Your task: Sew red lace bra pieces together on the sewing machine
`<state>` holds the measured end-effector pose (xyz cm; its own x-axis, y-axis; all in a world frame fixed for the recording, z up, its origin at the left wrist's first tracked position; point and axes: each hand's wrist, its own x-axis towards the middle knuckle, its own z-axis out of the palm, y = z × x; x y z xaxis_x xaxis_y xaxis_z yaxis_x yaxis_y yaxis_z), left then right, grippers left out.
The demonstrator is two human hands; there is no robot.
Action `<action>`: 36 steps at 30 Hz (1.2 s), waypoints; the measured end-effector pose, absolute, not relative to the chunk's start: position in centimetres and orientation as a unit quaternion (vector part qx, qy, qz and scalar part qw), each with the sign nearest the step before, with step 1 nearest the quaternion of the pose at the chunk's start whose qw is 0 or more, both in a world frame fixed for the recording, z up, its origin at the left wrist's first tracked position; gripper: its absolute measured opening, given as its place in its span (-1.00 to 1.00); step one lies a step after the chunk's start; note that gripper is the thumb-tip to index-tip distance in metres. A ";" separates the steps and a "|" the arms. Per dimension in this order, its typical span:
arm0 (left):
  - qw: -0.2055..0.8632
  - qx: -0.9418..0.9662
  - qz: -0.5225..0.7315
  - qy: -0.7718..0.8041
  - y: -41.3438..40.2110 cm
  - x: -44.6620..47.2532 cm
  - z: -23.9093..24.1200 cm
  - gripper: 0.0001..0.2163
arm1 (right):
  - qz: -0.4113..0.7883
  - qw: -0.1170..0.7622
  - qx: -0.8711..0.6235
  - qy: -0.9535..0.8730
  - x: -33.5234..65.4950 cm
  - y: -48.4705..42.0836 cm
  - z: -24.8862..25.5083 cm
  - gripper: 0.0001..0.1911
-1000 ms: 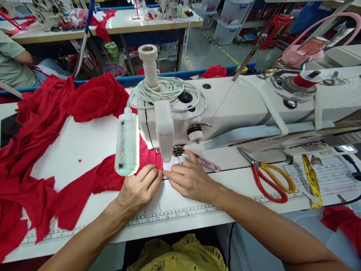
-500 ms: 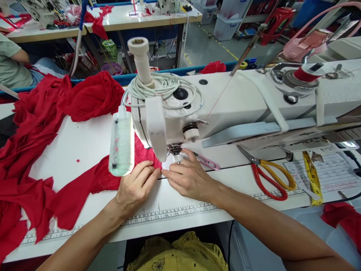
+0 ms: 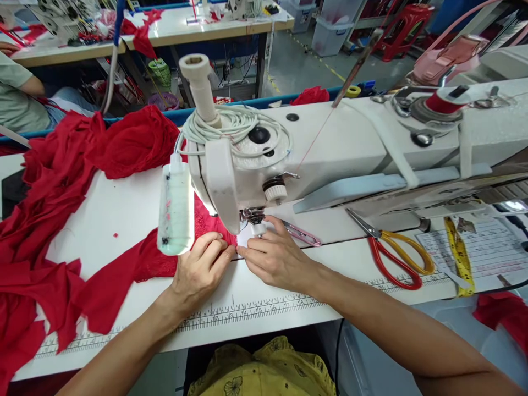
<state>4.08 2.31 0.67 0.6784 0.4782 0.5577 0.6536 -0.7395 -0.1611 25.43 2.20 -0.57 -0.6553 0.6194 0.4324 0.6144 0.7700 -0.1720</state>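
A white sewing machine [image 3: 338, 148] stands across the table. Under its needle lies a piece of red lace fabric [image 3: 160, 258]. My left hand [image 3: 202, 272] rests on the fabric's right edge, fingers bent and pressed down on it just left of the presser foot [image 3: 256, 224]. My right hand [image 3: 274, 258] lies flat beside it, fingertips meeting the left hand's at the fabric edge, thumb near the presser foot. A small lamp [image 3: 176, 206] hangs in front of the machine head and hides part of the fabric.
Red-and-yellow scissors [image 3: 391, 253], pink thread snips [image 3: 301, 235], a yellow tape measure [image 3: 457, 256] and a paper sheet [image 3: 487, 250] lie to the right. Heaps of red fabric [image 3: 61, 181] cover the left. Another person [image 3: 18, 93] sits at far left.
Both hands stay at the fabric edge by the presser foot, fingers barely shifting. The view has drifted slightly; nothing was picked up or let go.
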 end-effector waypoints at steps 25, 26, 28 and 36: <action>0.038 -0.926 -0.247 -0.281 2.9 1.5 -1.0 -0.79 | -0.026 0.222 -0.307 -0.925 25.5 2.7 0.0 -0.77; 0.030 -0.926 -0.248 -0.283 2.9 1.5 -1.0 -0.78 | -0.021 0.211 -0.304 -0.929 25.5 2.9 0.1 -0.77; 0.005 -0.928 -0.237 -0.287 3.1 1.2 -0.8 -0.78 | -0.014 0.207 -0.300 -0.931 25.4 3.0 0.2 -0.77; -0.063 -0.926 -0.194 -0.317 3.4 0.2 -0.2 -0.77 | -0.008 0.230 -0.323 -0.918 25.3 2.3 -0.7 -0.73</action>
<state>0.23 3.37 -0.25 0.7244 0.6111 0.3190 0.5619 -0.7915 0.2403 25.28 2.26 -0.75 -0.6857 0.5891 0.4275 0.5964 0.7914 -0.1341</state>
